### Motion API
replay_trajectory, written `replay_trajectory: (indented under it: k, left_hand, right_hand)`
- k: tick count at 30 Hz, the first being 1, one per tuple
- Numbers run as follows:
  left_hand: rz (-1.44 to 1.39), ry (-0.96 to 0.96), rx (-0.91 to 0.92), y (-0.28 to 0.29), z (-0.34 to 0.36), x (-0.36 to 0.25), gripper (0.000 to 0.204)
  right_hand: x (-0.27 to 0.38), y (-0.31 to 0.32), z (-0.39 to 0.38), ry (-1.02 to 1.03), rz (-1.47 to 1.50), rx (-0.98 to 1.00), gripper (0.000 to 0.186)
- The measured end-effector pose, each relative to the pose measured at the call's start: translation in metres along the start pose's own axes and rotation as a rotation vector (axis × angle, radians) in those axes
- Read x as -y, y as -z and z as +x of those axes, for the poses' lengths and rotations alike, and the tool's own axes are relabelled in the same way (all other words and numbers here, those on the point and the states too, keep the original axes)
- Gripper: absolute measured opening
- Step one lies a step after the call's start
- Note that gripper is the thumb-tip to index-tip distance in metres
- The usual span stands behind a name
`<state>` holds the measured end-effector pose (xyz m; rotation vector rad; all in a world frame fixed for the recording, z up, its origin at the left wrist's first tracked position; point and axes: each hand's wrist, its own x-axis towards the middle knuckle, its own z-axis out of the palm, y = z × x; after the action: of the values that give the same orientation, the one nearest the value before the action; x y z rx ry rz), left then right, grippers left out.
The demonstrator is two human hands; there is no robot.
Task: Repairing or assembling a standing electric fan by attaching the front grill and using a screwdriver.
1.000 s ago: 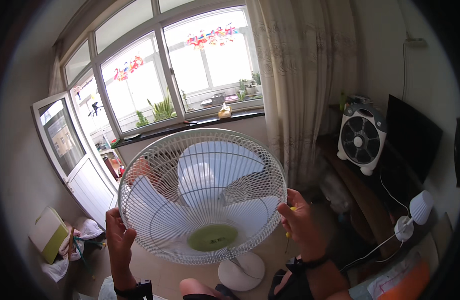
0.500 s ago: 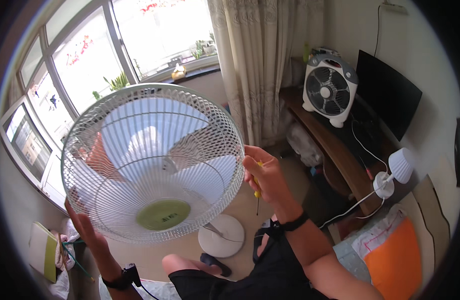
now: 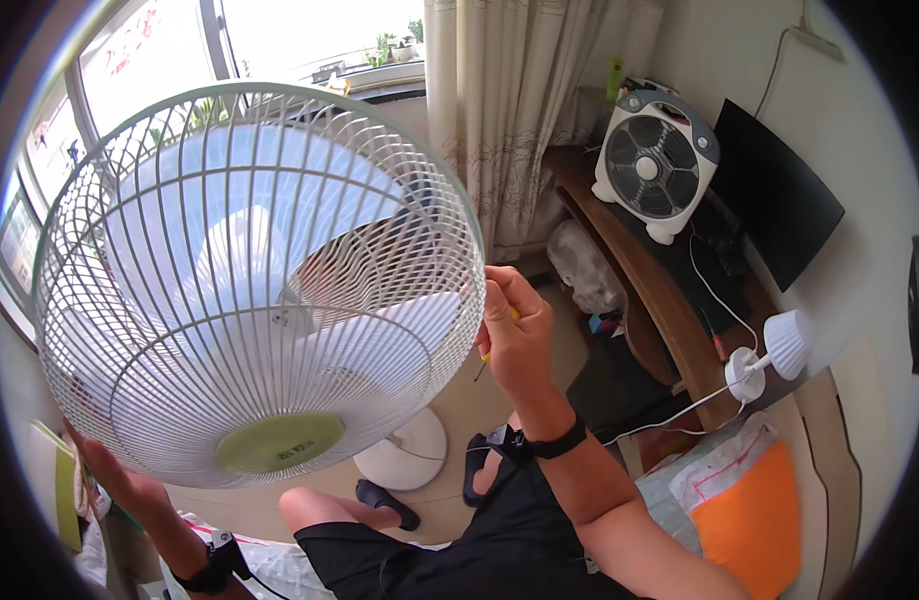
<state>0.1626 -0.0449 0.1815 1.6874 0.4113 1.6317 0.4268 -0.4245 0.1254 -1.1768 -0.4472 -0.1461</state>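
A large standing fan head (image 3: 249, 290) with a whitish wire guard, pale blue blades and a green centre badge (image 3: 279, 442) fills the left half of the view. Its round white base (image 3: 404, 450) rests on the floor below. My right hand (image 3: 517, 335) is closed at the guard's right rim and grips a screwdriver (image 3: 485, 358) with a yellow handle, its shaft pointing down. My left hand (image 3: 124, 480) holds the guard's lower left rim, most of its fingers hidden behind the wires.
At the right stands a dark wooden desk (image 3: 634, 285) with a grey-white box fan (image 3: 647, 165), a black monitor (image 3: 779, 195) and a white lamp (image 3: 774, 355) with its cord. An orange cushion (image 3: 749, 515) lies at lower right. Curtains (image 3: 509, 120) hang beside the window.
The fan head appears larger, higher and further left, and both hands have shifted with it. The screwdriver, still in my right hand, shows less of its shaft and tilts more.
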Motion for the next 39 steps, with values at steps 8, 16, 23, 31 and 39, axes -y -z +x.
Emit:
replay_trajectory:
  k: [8, 16, 23, 31, 39]
  left_hand:
    - [-0.177, 0.209, -0.175, 0.006, -0.009, -0.007, 0.076]
    - [-0.11, 0.103, -0.159, -0.008, -0.05, 0.027, 0.066]
    - [-0.692, 0.569, -0.234, -0.035, -0.094, 0.037, 0.069]
    - [-0.684, 0.693, -0.218, -0.061, -0.089, 0.005, 0.076]
    - [-0.976, 0.561, 0.234, -0.038, -0.103, 0.025, 0.071]
  right_hand:
    - [-0.019, 0.007, 0.006, -0.106, 0.042, 0.099, 0.034]
    - [-0.033, 0.009, 0.013, -0.196, 0.153, 0.042, 0.033]
    - [-0.055, 0.033, 0.011, -0.299, 0.416, 0.18, 0.034]
    - [-0.061, 0.036, 0.007, -0.269, 0.482, 0.237, 0.03]
    - [-0.063, 0.028, -0.011, -0.272, 0.396, 0.127, 0.032]
